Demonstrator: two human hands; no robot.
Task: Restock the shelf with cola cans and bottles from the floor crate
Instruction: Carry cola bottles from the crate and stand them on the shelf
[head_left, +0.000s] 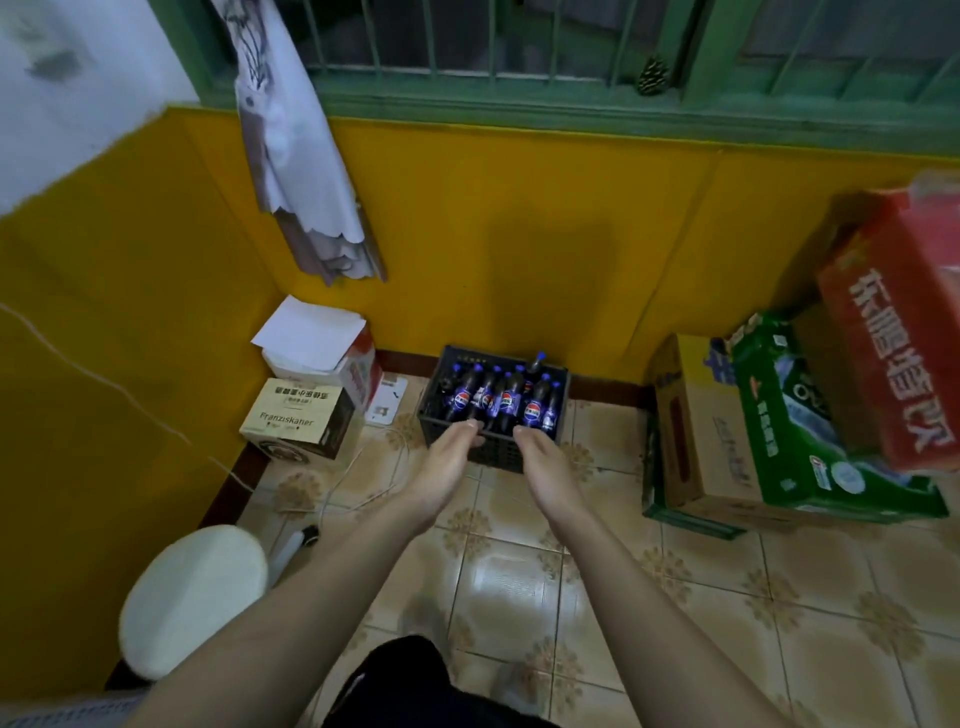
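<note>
- Reaching forward side by side, the left hand (448, 457) and right hand (540, 457) hang just in front of the near wall of the black crate (496, 452), palms turned toward each other.
- Fingers of both hands are straight or loosely relaxed, moderately wide, and hold nothing; whether the fingertips touch the crate rim cannot be told.
- Sitting on the tiled floor (701, 597) against the far yellow wall (493, 234), the crate holds cola bottles (506, 400) with blue caps and blue labels, leaning and lying against one another.
- Left of the crate stands a brown carton (296, 415) printed "Franziskaner", with a white box (322, 358) just behind it.
- Right of the crate, well apart, a brown cardboard box (696, 436), a green carton (789, 410) and a red carton (893, 332) lean together.
- Near left, a round white stool seat (195, 597) stands close to the wall.
- Thin white cords (363, 467) trail over the floor tiles near the brown carton.
</note>
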